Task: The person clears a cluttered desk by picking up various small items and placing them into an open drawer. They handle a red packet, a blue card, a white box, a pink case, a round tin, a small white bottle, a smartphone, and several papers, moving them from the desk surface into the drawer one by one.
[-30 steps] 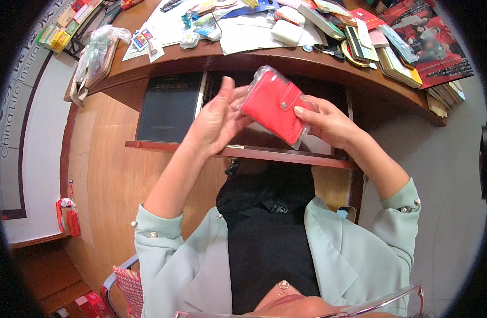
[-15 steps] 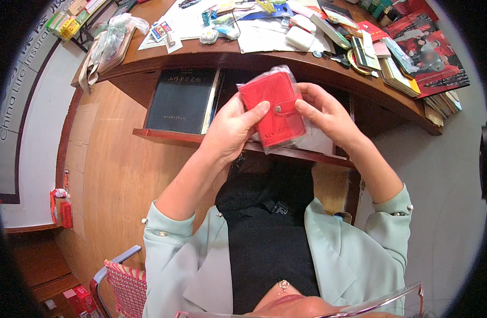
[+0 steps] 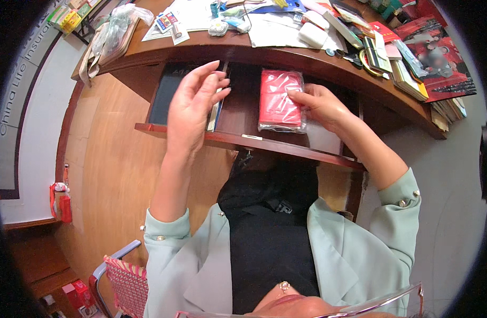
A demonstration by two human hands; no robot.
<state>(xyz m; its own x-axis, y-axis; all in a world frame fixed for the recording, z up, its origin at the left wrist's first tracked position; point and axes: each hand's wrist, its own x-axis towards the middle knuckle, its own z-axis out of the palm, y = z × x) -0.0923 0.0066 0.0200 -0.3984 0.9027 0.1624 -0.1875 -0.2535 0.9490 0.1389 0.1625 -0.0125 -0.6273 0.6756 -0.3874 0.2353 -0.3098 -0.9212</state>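
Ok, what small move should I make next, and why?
Perhaps steady the red case with your left hand: that hand looks empty, and only your right hand grips the case, by its right edge, over the open drawer.

Left grip [image 3: 189,108] now off wallet [image 3: 279,102]

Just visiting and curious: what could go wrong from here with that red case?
The red case might slip: only the right hand holds it, by one edge, through shiny plastic wrap, while the left hand doesn't touch it. Also, the white box near the front edge of the desk could perhaps be bumped.
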